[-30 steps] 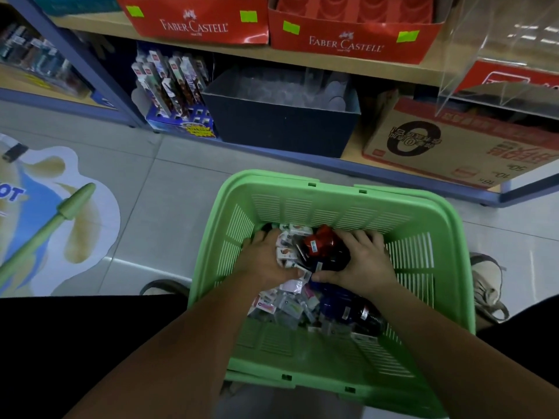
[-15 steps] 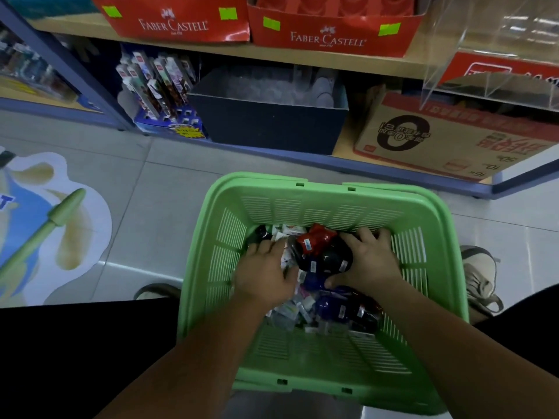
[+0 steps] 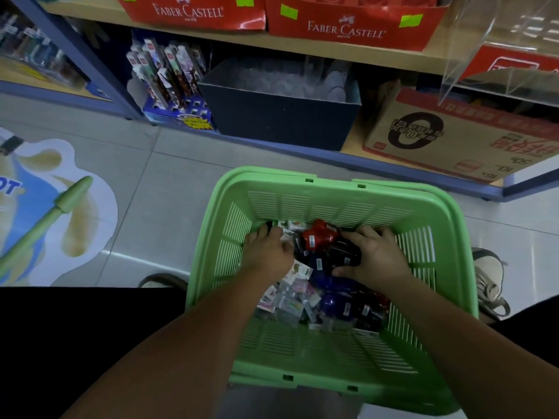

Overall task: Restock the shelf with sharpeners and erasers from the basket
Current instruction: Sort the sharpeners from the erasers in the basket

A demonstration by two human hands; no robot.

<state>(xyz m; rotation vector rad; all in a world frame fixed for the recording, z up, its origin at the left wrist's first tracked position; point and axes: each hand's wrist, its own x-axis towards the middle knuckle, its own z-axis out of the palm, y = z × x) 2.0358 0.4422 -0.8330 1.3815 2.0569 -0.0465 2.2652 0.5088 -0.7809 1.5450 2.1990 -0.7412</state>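
Observation:
A green plastic basket (image 3: 305, 182) sits on the floor in front of me, holding a pile of red, black and blue sharpeners (image 3: 317, 237) and small wrapped erasers (image 3: 290, 300). Both hands are down in the pile. My left hand (image 3: 267, 252) lies palm-down on the erasers at the left, its fingertips hidden among the items. My right hand (image 3: 375, 258) curls its fingers and thumb round a black sharpener (image 3: 344, 252) beside the red one.
The shelf (image 3: 317, 52) ahead carries red Faber-Castell boxes (image 3: 348, 28) on top, with a dark bin (image 3: 281, 110), a pen display (image 3: 169, 83) and a cardboard carton (image 3: 447, 137) below. A clear acrylic bin (image 3: 499, 40) hangs at the upper right. A shoe (image 3: 487, 282) sits right of the basket.
Both hands shifted slightly toward the far side of the pile, the right one closing round the black sharpener. The basket stayed put.

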